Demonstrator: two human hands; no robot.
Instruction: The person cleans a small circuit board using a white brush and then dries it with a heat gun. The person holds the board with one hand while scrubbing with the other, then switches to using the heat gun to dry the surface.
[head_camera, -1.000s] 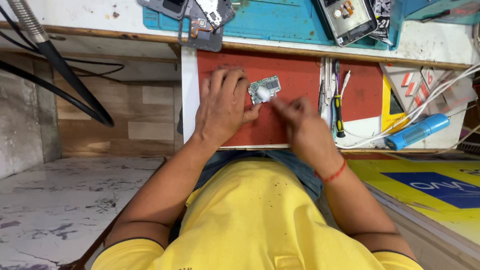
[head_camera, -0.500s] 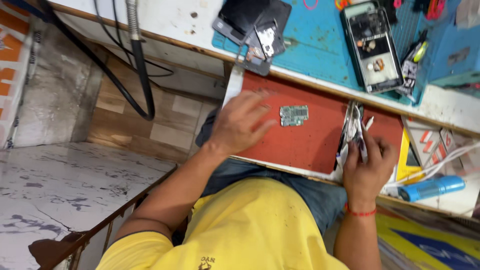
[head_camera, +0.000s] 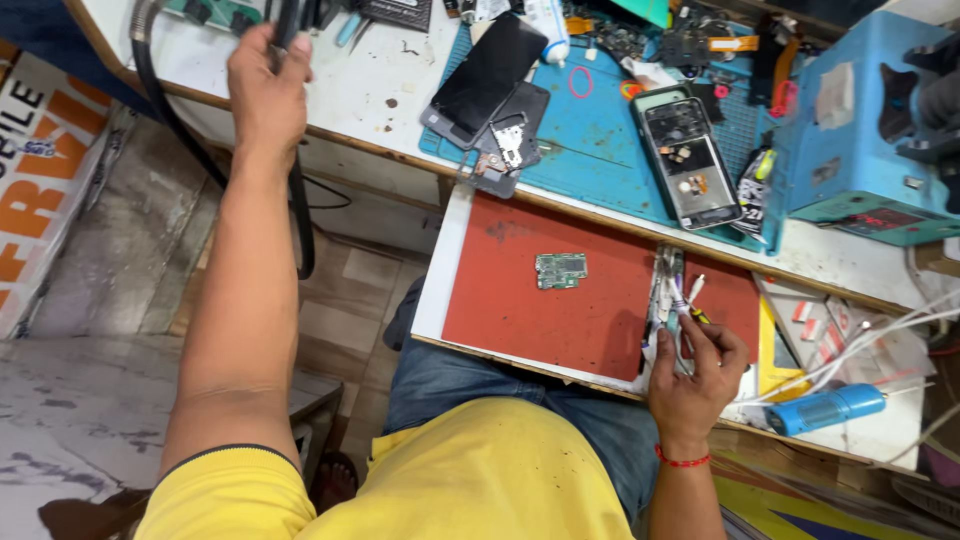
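Observation:
A small green circuit board (head_camera: 561, 270) lies alone on a red work mat (head_camera: 510, 300) on a pull-out tray. My left hand (head_camera: 265, 90) is stretched far to the upper left, closed around a black tool handle with a thick black hose (head_camera: 300, 215) hanging from it. My right hand (head_camera: 695, 370) is at the mat's right edge, fingers pinching a thin tool (head_camera: 683, 298) among a cluster of hand tools (head_camera: 662, 290).
A blue mat (head_camera: 600, 140) on the white bench carries an opened phone (head_camera: 687, 160), a black screen panel (head_camera: 485, 80) and small parts. A blue box-shaped station (head_camera: 860, 130) stands at right. A blue cylinder (head_camera: 825, 408) and white cables lie lower right.
My left hand left the red mat and reached up-left to grasp the hose tool. My right hand stayed at the tool cluster. The view swung left and closer.

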